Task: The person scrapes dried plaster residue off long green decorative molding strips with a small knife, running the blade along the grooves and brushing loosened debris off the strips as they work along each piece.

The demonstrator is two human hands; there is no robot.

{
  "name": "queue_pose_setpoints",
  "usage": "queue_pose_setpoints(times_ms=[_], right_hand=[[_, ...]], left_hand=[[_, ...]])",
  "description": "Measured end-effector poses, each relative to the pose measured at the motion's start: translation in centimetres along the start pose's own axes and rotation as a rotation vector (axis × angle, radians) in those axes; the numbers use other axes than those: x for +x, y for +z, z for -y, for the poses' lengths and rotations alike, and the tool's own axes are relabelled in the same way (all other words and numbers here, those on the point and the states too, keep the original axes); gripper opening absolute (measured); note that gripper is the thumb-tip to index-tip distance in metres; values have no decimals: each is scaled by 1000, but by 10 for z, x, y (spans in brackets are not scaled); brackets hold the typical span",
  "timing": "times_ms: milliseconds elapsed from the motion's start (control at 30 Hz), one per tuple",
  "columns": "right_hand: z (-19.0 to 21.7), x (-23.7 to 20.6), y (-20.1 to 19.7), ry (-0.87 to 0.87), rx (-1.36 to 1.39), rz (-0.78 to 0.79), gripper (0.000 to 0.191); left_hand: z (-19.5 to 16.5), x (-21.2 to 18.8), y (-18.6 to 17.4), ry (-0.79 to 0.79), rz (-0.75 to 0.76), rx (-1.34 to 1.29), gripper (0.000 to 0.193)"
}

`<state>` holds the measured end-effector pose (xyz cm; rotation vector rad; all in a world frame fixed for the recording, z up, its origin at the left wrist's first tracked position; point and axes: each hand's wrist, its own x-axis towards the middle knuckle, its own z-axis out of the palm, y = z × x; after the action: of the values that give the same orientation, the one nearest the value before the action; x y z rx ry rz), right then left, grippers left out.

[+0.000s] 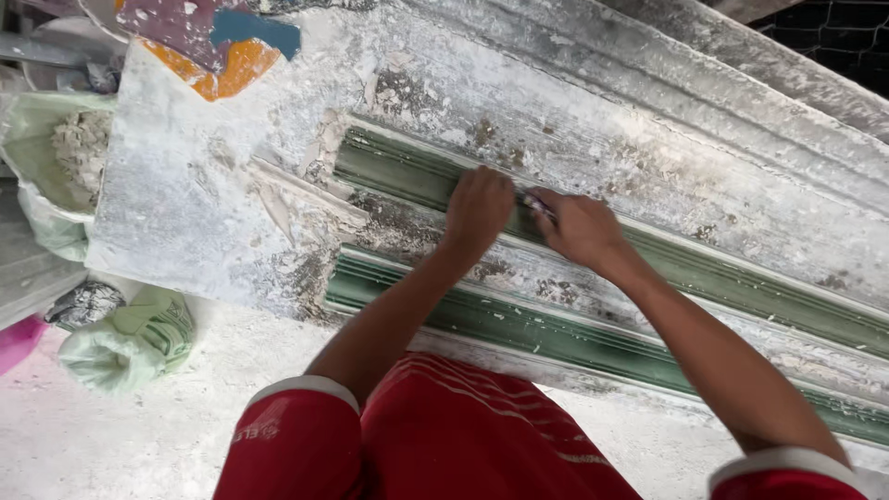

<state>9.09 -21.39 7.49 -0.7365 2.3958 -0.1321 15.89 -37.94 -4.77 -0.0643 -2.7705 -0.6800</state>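
Pressing the left hand (479,207) on the green mould (417,176), I judge it stiff (plaster-crusted, brittle). My right hand (579,227) pinches a small tool (537,206).

Under your fingers the green moulding strip (407,176) looks matt, smooth; the plaster-crusted workbench (185,185) beside them's rough, chalky.

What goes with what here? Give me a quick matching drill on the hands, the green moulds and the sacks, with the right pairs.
Things:
1. left hand
2. right hand
3. lower green mould
4. tied green sack

Places or states:
A. lying on the floor at far left
B. pinching a small tool
C. pressed flat on the upper green mould
D. nearest the red shirt

Pairs: 1-C, 2-B, 3-D, 4-A
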Motion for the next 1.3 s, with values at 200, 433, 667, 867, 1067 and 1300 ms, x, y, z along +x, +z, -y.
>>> queue_pose_setpoints(times_ms=[200,433,667,867,1067,1300], right_hand=[[51,46,4,-1,106,118,43],[72,63,19,-24,33,58,52],[140,94,7,-88,130,25,48],[133,68,-24,139,18,279,51],[150,114,19,-59,72,86,42],[151,95,-2,-130,86,17,43]], left_hand=[[41,-3,-17,-151,109,-1,6],[73,-14,-36,8,64,378,17],[128,-28,-52,-182,25,127,7],[89,-15,-53,-104,100,230,14],[137,-25,-73,-226,108,248,9],[132,-29,-62,-136,20,260,6]])
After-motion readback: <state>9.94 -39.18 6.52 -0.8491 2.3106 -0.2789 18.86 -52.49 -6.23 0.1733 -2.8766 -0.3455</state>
